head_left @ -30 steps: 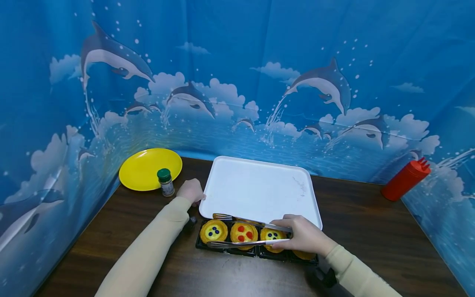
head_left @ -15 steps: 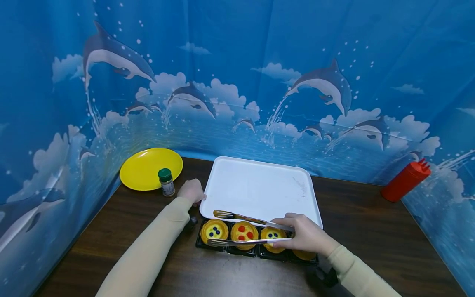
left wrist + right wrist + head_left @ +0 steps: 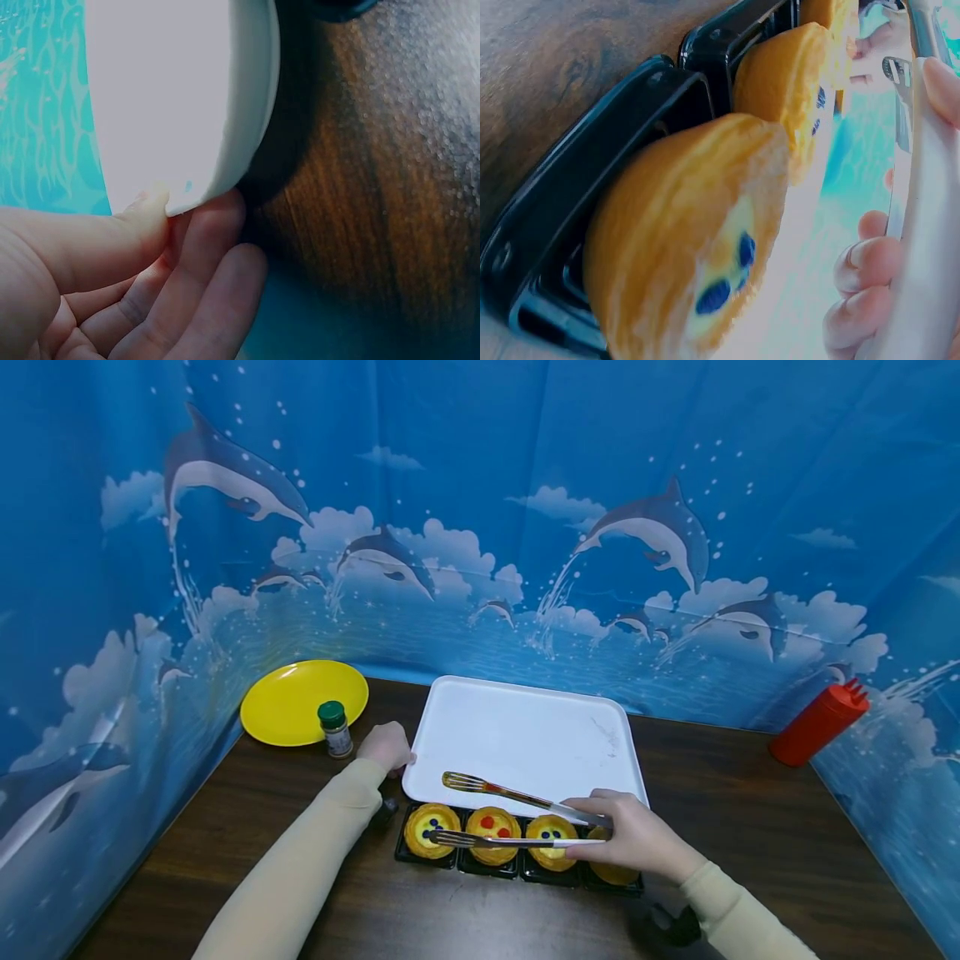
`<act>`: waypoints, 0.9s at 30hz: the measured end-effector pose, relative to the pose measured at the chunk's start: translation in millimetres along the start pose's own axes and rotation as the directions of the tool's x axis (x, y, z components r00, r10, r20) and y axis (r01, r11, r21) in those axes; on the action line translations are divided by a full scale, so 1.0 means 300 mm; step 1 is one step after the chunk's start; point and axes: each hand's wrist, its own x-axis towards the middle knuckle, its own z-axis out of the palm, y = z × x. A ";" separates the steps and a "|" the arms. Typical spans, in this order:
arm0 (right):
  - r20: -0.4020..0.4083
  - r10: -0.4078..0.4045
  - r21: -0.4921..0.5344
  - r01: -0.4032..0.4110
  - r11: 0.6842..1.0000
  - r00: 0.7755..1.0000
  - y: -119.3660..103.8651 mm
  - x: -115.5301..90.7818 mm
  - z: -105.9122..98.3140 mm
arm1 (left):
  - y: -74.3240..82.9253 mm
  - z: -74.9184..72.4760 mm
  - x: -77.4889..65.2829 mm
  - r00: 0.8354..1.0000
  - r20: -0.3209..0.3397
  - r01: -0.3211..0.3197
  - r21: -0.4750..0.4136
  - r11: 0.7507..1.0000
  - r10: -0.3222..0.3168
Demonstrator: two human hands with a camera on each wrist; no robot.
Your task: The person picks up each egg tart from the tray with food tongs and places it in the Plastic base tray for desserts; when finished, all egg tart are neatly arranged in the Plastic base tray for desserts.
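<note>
With thumb above and fingers below, my left hand (image 3: pixel 386 748) pinches the rim of a white tray (image 3: pixel 517 735) at its left side. The left wrist view shows the grip on the tray's corner (image 3: pixel 172 176) close up. My right hand (image 3: pixel 633 835) holds metal tongs (image 3: pixel 517 796) with arms spread apart. One tong arm hangs over the tray's front edge. The other passes over fruit-topped tarts (image 3: pixel 491 850), which sit in a row of black compartments (image 3: pixel 487 868). In the right wrist view, a blueberry tart (image 3: pixel 667 247) stands beside the tongs. The hand partly hides the rightmost tart.
A yellow plate (image 3: pixel 285 702) stands at the back left, with a green-capped spice jar (image 3: pixel 336 731) at its edge. At the far right is a red squeeze bottle (image 3: pixel 817 727). A blue dolphin-print curtain (image 3: pixel 465 527) closes off the back and sides of the dark wooden table (image 3: pixel 465 918).
My right hand and the tongs have shifted a little to the right, and the tong tips have moved right too. My left hand stays on the tray rim.
</note>
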 end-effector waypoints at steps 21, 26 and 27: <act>-0.166 0.193 -0.034 -0.202 0.979 0.967 0.079 -0.141 -0.045 | 0.001 0.004 0.003 1.000 0.025 0.008 -0.005 1.000 -0.008; -0.190 0.297 -0.003 -0.303 0.953 0.936 0.105 -0.173 -0.049 | 0.000 0.003 0.005 1.000 0.020 0.009 -0.008 1.000 -0.009; -0.197 0.316 0.001 -0.322 0.947 0.928 0.111 -0.178 -0.049 | -0.001 0.003 0.006 1.000 0.019 0.010 -0.009 1.000 -0.010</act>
